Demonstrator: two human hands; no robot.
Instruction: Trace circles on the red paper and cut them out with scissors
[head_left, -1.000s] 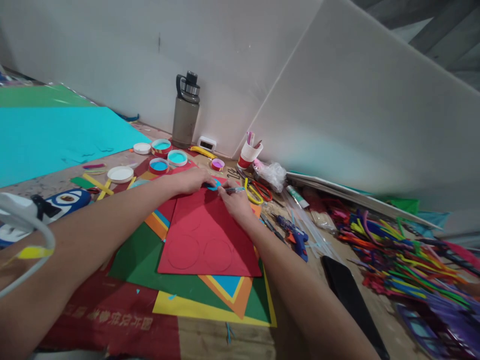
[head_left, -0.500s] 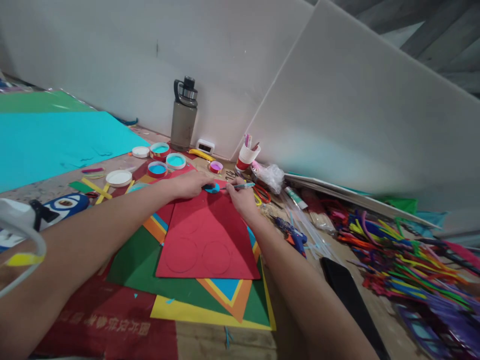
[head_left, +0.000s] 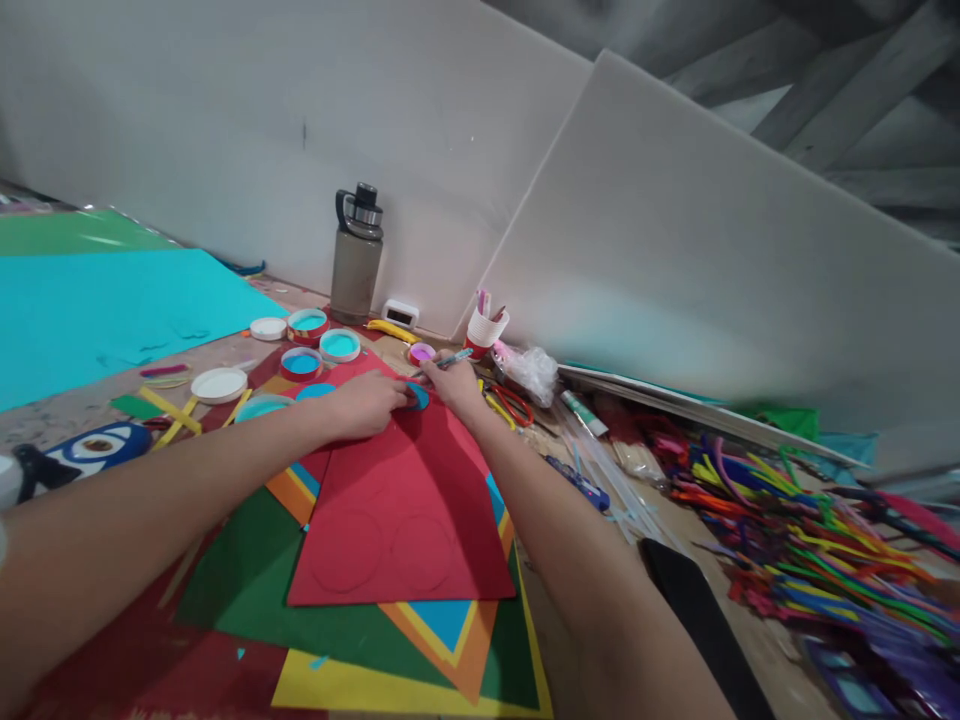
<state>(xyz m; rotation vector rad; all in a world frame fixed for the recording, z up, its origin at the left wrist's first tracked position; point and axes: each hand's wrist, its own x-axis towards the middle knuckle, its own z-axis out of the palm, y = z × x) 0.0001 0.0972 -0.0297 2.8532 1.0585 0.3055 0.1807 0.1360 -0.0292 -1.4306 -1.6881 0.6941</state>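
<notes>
On the upper part of a red sheet [head_left: 409, 480], my left hand [head_left: 373, 403] presses a small round blue disc [head_left: 418, 397] with its fingertips. My right hand [head_left: 454, 384] grips a slim pen [head_left: 456, 358], its tip by the disc's far edge. Two drawn circles, a left circle [head_left: 346, 551] and a right circle [head_left: 421, 552], show faintly near the red sheet's front edge. Beneath it lie a green sheet [head_left: 247, 570], an orange-edged piece [head_left: 471, 680] and a yellow sheet [head_left: 360, 690].
Behind stand a water bottle [head_left: 357, 262] and a cup of pens [head_left: 487, 328]. Open paint pots [head_left: 340, 345] sit left of the hands. To the right lie scissors [head_left: 513, 405], a glue gun [head_left: 577, 484], a black phone [head_left: 697, 620] and many pipe cleaners [head_left: 817, 530].
My right hand has moved the pen from the disc's right side round to its far side. My left hand still holds the disc. The camera view has shifted slightly.
</notes>
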